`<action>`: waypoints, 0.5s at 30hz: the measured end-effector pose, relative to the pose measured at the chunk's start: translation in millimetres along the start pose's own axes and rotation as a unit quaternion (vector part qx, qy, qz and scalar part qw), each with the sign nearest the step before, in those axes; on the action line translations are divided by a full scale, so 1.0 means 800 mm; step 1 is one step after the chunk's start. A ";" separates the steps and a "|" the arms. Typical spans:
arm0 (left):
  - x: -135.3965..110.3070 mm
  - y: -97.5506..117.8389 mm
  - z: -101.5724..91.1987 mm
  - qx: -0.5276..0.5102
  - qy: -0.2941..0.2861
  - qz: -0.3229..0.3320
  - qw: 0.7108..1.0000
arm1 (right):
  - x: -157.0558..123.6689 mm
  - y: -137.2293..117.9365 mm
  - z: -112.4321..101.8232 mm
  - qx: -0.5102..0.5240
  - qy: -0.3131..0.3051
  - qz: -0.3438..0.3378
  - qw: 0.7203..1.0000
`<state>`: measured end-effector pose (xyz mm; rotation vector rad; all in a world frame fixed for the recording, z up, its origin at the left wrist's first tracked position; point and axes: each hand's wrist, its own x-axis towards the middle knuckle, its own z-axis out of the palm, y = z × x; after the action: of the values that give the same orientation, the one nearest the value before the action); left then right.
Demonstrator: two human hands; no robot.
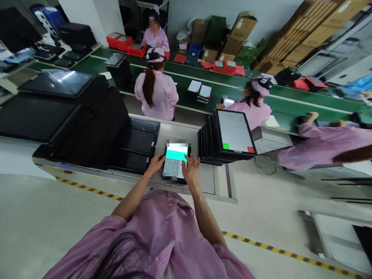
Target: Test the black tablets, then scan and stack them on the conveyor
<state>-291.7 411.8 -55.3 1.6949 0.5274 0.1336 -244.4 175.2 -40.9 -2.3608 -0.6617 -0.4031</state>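
A tablet (pixel 175 162) with a lit screen is in front of me on the grey bench. Its screen shows a cyan band above a grey keypad. My left hand (pixel 157 162) grips the tablet's left edge. Over the right side of the screen is my right hand (pixel 191 169), fingers spread, with fingertips at the glass. Just right of the tablet stands a stack of black-framed tablets (pixel 235 131), the top one showing a white screen with green and red corners. Dark tablets (pixel 135 141) lie in black trays to the left.
Tall piles of black trays (pixel 99 112) rise at the bench's left. Beyond the grey bench (pixel 205 180), co-workers in pink (pixel 157 91) work along a green conveyor line (pixel 186 99) with red trays (pixel 136 49). Cardboard boxes (pixel 242 25) stand behind it. Yellow-black tape (pixel 87 188) marks the floor.
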 end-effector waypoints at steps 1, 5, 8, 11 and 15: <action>0.000 -0.001 0.000 0.001 0.000 -0.004 1.000 | 0.000 0.001 -0.001 0.001 0.002 0.005 1.000; -0.002 0.001 -0.002 0.006 0.000 -0.011 1.000 | 0.003 -0.002 0.000 0.012 -0.014 -0.012 1.000; -0.003 0.004 -0.002 0.013 -0.003 -0.010 1.000 | 0.006 -0.003 0.001 0.008 -0.016 -0.020 1.000; -0.002 0.004 -0.001 0.016 -0.004 -0.021 1.000 | 0.002 0.000 -0.002 -0.005 0.005 0.004 1.000; 0.006 -0.003 0.001 0.010 0.006 -0.033 0.999 | -0.011 -0.015 -0.005 0.004 -0.001 -0.013 1.000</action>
<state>-287.7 413.0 -58.8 1.6951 0.5937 0.0914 -258.4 177.6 -36.1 -2.3466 -0.6932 -0.4090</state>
